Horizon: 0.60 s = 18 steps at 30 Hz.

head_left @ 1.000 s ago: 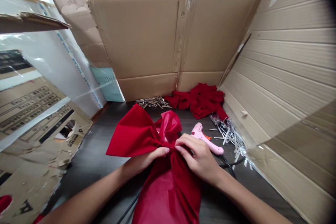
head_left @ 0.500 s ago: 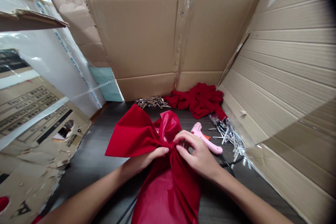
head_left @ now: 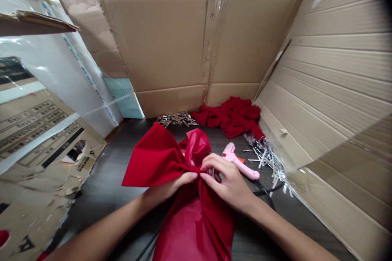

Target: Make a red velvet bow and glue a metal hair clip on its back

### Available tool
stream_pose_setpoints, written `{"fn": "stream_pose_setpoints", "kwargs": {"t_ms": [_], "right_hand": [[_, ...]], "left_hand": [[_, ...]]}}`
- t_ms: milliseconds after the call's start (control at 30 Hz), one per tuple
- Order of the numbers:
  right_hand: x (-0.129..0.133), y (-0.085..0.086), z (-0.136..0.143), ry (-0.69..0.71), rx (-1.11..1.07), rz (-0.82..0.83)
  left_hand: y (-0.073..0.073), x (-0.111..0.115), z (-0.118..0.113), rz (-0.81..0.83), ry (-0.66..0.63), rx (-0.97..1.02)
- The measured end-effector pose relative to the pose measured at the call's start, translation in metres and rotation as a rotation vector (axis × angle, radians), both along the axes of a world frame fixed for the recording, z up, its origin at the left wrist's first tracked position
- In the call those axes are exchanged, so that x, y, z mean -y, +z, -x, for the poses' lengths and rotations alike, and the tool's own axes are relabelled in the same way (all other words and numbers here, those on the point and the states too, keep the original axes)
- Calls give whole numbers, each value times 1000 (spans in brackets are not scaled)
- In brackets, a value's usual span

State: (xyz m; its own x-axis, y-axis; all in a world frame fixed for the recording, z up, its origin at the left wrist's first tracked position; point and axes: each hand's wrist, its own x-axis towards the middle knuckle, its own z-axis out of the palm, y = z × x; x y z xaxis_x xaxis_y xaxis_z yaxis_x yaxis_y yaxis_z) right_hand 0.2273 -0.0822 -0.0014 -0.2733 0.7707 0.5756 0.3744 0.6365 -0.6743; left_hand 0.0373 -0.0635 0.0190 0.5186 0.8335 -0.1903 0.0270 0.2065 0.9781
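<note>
A large red fabric bow (head_left: 156, 157) lies over the dark table, its loops at the upper left and its wide tail hanging toward the bottom edge. My left hand (head_left: 171, 185) grips the bow from below left, thumb pressed beside the gathered centre; its other fingers are hidden under the cloth. From the right, my right hand (head_left: 222, 175) pinches the gathered centre between thumb and forefinger. Just behind the right hand lies a pink glue gun (head_left: 241, 165) with an orange trigger.
Red fabric strips (head_left: 234, 116) are heaped at the back, between metal clips (head_left: 177, 119) and silvery strips (head_left: 269, 159). Cardboard walls (head_left: 165, 45) enclose the back and sides of the dark table (head_left: 107, 175). A black cable (head_left: 266, 193) runs from the glue gun.
My right thumb and forefinger have moved slightly left and closed on the gathered centre. The bow's left loop has dipped a little.
</note>
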Motion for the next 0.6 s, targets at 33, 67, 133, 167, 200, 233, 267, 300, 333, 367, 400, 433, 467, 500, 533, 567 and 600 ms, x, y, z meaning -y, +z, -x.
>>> {"fn": "stream_pose_setpoints", "kwargs": {"t_ms": [33, 67, 133, 167, 200, 233, 267, 300, 333, 367, 400, 433, 467, 500, 533, 567, 600], "right_hand": [[0, 0, 0, -1, -5, -4], [1, 0, 1, -4, -11, -9], [1, -1, 2, -9, -21, -14], [1, -1, 2, -12, -25, -15], [2, -1, 3, -14, -28, -17], [2, -2, 3, -16, -30, -20], [2, -2, 3, -16, -31, -25], [2, -2, 4, -16, -32, -32], [2, -2, 4, -15, -34, -41], [2, -2, 4, -13, -37, -47], [2, -2, 4, -10, -39, -49], [2, -3, 4, -10, -43, -44], [2, -3, 4, -13, -48, -28], [1, -3, 3, -20, -60, -2], [1, -3, 3, -31, -75, 33], [1, -4, 2, -43, -91, 69], [1, -4, 2, -52, -103, 100]], "left_hand": [[-2, 0, 0, -3, -2, 2], [-3, -1, 1, -5, -3, 5], [-6, -1, 2, -4, 0, 13], [-6, -1, 2, -2, 0, 17], [-6, -1, 2, 0, 0, 21], [-6, -1, 2, 4, 3, 23], [-6, 0, 1, 7, 9, 24], [-5, 0, 1, 7, 14, 20], [-4, 0, 1, 6, 21, 14], [-3, 0, 0, 3, 28, 9], [-2, 1, -1, 1, 30, 8], [-1, 1, -1, -2, 28, 14], [0, 1, -2, -7, 25, 22], [1, 1, -3, -16, 25, 30], [2, 2, -4, -26, 29, 34], [3, 2, -4, -38, 33, 32], [4, 3, -4, -49, 39, 25]]}}
